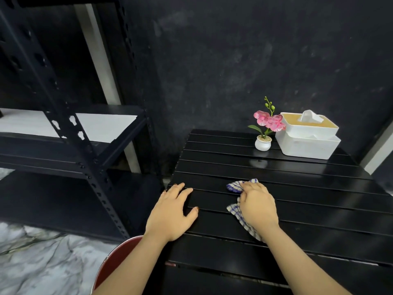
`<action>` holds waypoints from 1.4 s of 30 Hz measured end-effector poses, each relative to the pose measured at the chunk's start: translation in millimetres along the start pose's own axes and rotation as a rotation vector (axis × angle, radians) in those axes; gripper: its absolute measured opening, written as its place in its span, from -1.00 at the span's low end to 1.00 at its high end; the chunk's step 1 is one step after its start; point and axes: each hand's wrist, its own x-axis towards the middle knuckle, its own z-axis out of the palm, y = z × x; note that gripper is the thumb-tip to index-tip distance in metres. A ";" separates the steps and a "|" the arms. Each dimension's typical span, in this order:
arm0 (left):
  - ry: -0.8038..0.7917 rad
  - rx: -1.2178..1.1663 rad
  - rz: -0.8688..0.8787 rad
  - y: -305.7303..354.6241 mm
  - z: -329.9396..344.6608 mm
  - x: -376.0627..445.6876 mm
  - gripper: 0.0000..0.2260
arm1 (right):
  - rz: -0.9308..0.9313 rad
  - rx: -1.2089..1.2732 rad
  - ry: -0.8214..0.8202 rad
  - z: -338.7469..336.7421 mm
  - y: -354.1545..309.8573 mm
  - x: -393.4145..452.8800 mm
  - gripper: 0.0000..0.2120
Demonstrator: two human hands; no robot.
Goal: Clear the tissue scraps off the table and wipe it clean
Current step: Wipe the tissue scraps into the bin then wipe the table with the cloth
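Note:
A black slatted table (308, 201) fills the right half of the view. My right hand (258, 206) presses a blue-and-white checked cloth (234, 186) flat on the table near its left middle; the cloth shows beyond my fingers and under my wrist. My left hand (173, 211) rests palm down on the table's left edge, fingers spread, holding nothing. No tissue scraps show on the table top.
A white tissue box (306, 143) with a tissue sticking up stands at the table's back right, beside a small white pot of pink flowers (263, 137). A dark metal shelf rack (70, 133) stands to the left. A red round rim (110, 258) lies below the table's left edge.

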 end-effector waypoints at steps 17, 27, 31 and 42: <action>-0.016 -0.040 -0.017 0.4 -5.2 -6.3 -0.48 | -0.207 0.014 -0.119 19.3 -64.6 -31.6 -0.60; -0.051 -0.032 0.004 2.9 -8.2 -46.4 -0.49 | -0.181 0.023 -0.162 9.1 -65.5 -73.9 -0.59; -0.034 -0.029 0.019 3.8 -4.6 -71.3 -0.48 | -0.187 0.031 -0.152 6.5 -66.1 -89.7 -0.59; -0.004 0.014 -0.003 5.9 -1.3 -88.8 -0.47 | -0.209 0.031 -0.165 -4.0 -64.9 -116.2 -0.59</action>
